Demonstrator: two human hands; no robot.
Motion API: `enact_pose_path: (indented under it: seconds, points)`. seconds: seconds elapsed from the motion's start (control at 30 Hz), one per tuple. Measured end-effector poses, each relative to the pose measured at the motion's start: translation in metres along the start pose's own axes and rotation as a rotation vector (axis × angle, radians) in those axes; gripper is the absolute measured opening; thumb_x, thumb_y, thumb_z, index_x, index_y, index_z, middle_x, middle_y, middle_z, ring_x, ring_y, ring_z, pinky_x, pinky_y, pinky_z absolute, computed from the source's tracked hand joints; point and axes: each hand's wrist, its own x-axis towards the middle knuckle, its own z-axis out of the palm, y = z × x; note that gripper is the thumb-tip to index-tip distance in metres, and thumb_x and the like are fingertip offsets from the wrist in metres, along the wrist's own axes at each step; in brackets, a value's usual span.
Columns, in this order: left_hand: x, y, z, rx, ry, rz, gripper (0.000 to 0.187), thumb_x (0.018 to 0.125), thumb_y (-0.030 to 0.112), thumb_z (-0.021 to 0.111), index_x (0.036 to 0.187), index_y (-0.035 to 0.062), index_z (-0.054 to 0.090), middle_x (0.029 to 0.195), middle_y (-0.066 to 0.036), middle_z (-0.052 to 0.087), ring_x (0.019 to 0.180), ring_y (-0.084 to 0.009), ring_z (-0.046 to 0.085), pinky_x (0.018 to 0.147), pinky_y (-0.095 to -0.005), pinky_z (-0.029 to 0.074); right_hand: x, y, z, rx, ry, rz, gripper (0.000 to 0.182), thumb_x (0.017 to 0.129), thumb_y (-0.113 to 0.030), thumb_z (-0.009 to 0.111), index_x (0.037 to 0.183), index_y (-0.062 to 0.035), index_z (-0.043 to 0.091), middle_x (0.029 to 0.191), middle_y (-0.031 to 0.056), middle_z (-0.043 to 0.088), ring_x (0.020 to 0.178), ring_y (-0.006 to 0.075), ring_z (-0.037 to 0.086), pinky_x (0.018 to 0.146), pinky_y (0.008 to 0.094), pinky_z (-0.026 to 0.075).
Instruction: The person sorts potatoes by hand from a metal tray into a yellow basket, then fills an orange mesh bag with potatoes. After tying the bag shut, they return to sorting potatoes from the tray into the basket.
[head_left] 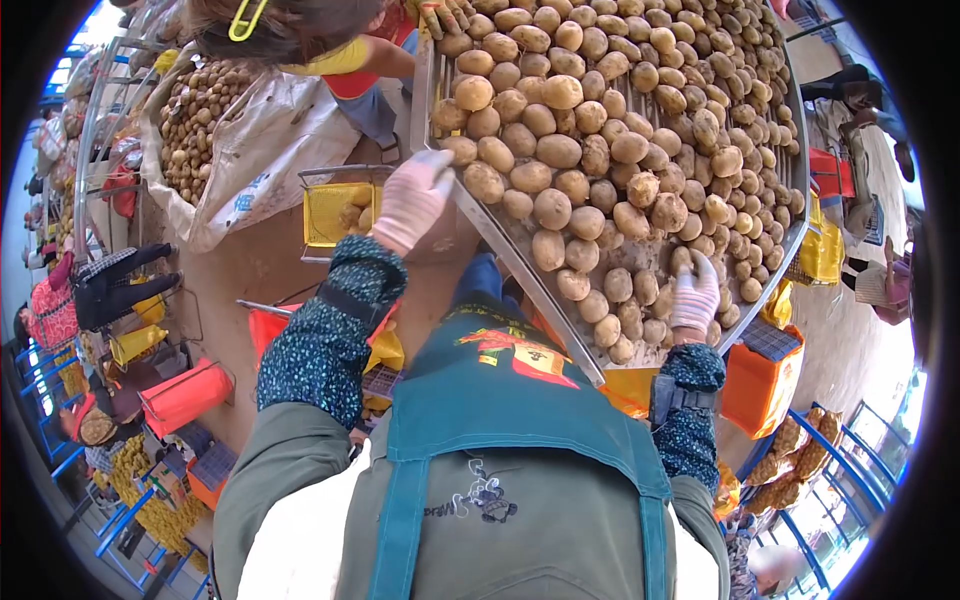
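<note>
Many potatoes (590, 150) lie spread over a metal sorting table (520, 268) with raised edges. My left hand (412, 200), in a pale striped glove, is at the table's left edge, its fingertips by the rim; whether it grips anything cannot be made out. On the potatoes near the table's lower right corner rests my right hand (697, 292), in a similar glove, with its fingers curled around a potato (682, 259). Smaller potatoes lie just left of that hand.
A co-worker's gloved hand (442, 15) is at the table's top left. Left of the table stand a yellow crate (338, 214) and a large white sack (262, 180) of potatoes. An orange basket (762, 380) is at the lower right. Other people are farther off.
</note>
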Motion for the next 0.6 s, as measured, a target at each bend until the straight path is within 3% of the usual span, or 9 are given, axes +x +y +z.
enact_pose_path:
  seconds: [0.07,0.13,0.17,0.23,0.33,0.43,0.53,0.6]
  points:
    - [0.031,0.030,0.019,0.150,-0.214,0.140,0.031,0.090,0.016,0.064,0.117,0.0021,0.066,0.118,-0.020,0.065,0.104,-0.0390,0.066,0.089,-0.0428,0.055,-0.013,-0.041,0.032,-0.103,-0.131,-0.323,0.029,0.090,-0.005,0.066,0.118,-0.0021,0.067,0.116,0.0164,0.068,0.108,0.0294,0.066,0.097,0.0366,0.051]
    - [0.057,0.052,0.037,0.438,-0.511,0.104,0.031,0.090,0.014,0.061,0.119,0.0023,0.064,0.121,-0.020,0.064,0.101,-0.0379,0.068,0.085,-0.0457,0.056,-0.017,-0.081,0.071,-0.059,-0.319,-0.391,0.041,0.085,-0.010,0.068,0.125,-0.0048,0.063,0.123,0.0218,0.064,0.115,0.0395,0.062,0.101,0.0406,0.050]
    - [0.064,0.056,0.045,0.437,-0.512,0.107,0.031,0.090,0.014,0.061,0.119,0.0023,0.064,0.121,-0.020,0.064,0.101,-0.0379,0.068,0.085,-0.0457,0.056,-0.014,-0.099,0.087,-0.045,-0.457,-0.356,0.050,0.084,-0.016,0.069,0.132,-0.0060,0.058,0.131,0.0234,0.059,0.120,0.0422,0.058,0.103,0.0428,0.048]
    - [0.075,0.058,0.056,0.601,-0.666,0.101,0.029,0.089,0.012,0.060,0.115,0.0035,0.068,0.120,-0.020,0.064,0.099,-0.0371,0.070,0.081,-0.0492,0.057,-0.004,-0.112,0.130,-0.239,-0.551,-0.402,0.068,0.083,-0.028,0.071,0.144,-0.0089,0.047,0.139,0.0216,0.055,0.124,0.0424,0.056,0.105,0.0441,0.047]
    - [0.086,0.042,0.073,0.672,-0.595,0.087,0.025,0.088,0.013,0.059,0.109,0.0053,0.071,0.119,-0.020,0.065,0.098,-0.0366,0.071,0.081,-0.0501,0.057,-0.008,-0.174,0.143,-0.699,-0.679,-0.160,0.062,0.082,-0.036,0.074,0.134,-0.0102,0.053,0.134,0.0201,0.057,0.121,0.0402,0.060,0.099,0.0467,0.052]
    - [0.088,0.034,0.084,0.701,-0.563,0.066,0.021,0.090,0.014,0.058,0.101,0.0069,0.073,0.116,-0.020,0.067,0.096,-0.0362,0.072,0.079,-0.0497,0.058,-0.004,-0.165,0.157,-0.804,-0.696,-0.164,0.062,0.080,-0.039,0.077,0.133,-0.0134,0.056,0.127,0.0199,0.061,0.118,0.0384,0.062,0.101,0.0462,0.050]
    - [0.088,0.032,0.085,0.714,-0.564,0.114,0.020,0.090,0.014,0.057,0.100,0.0072,0.073,0.112,-0.021,0.068,0.094,-0.0357,0.072,0.075,-0.0494,0.058,-0.007,-0.142,0.143,-0.766,-0.666,-0.194,0.061,0.080,-0.038,0.076,0.132,-0.0140,0.056,0.128,0.0183,0.061,0.119,0.0372,0.062,0.101,0.0462,0.050]
    - [0.089,0.021,0.085,0.658,-0.558,0.202,0.018,0.091,0.015,0.058,0.098,0.0077,0.072,0.111,-0.021,0.068,0.091,-0.0357,0.072,0.073,-0.0481,0.059,-0.008,-0.116,0.124,-0.570,-0.572,-0.221,0.062,0.080,-0.035,0.076,0.135,-0.0135,0.056,0.133,0.0170,0.060,0.122,0.0356,0.060,0.101,0.0436,0.051]
